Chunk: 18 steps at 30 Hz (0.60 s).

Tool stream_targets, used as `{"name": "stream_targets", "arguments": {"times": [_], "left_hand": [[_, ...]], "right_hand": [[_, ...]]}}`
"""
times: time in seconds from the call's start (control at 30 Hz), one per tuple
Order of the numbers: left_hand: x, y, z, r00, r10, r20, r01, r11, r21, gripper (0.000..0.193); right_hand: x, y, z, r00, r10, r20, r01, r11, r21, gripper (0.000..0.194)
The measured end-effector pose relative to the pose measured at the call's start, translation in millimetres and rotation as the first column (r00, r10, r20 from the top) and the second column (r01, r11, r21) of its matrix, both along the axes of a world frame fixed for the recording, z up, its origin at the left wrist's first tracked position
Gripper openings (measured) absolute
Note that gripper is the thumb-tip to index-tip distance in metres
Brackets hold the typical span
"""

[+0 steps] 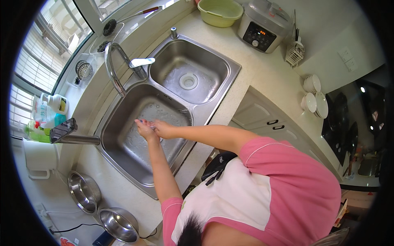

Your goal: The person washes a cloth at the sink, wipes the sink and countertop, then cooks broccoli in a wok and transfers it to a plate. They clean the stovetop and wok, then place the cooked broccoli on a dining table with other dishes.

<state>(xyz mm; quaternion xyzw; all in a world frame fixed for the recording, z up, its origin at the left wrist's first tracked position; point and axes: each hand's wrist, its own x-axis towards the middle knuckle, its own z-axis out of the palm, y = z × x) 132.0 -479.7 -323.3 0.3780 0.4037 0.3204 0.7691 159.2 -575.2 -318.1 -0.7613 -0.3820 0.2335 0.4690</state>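
Both my hands are together over the larger basin of a stainless steel double sink [123,163]. My left hand [145,130] lies at the left, palm partly up, its fingers reaching towards the tap side. Against it rests my right hand [162,128], its fingers overlapping the left palm. Something small shows between the fingers, too little to tell what it is or which hand holds it. Water drops cover the basin floor. The curved chrome tap [115,69] arches over the basin's back corner, its lever beside the smaller basin [172,55] with a round drain strainer [188,81].
A green plastic basin [220,13] and an electric pressure cooker [264,26] stand behind the sink. White bowls [308,102] sit near the black hob. Two steel bowls [83,192] [119,225] and a white kettle [40,158] are at left. Bottles [58,104] line the sill.
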Motion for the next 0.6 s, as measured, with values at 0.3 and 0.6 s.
{"name": "stream_targets", "arguments": {"times": [0.3,0.6], "left_hand": [[-12,-6,23,0.959,-0.158,0.234,0.193,0.972,-0.132,0.042],[-61,16,16,0.752,0.064,-0.656,0.597,0.356,0.719,0.032]], "right_hand": [[12,-23,35,0.913,0.038,-0.406,-0.084,0.992,-0.097,0.048],[15,-177,71,0.857,0.159,0.489,-0.102,0.985,-0.140,0.045]]}}
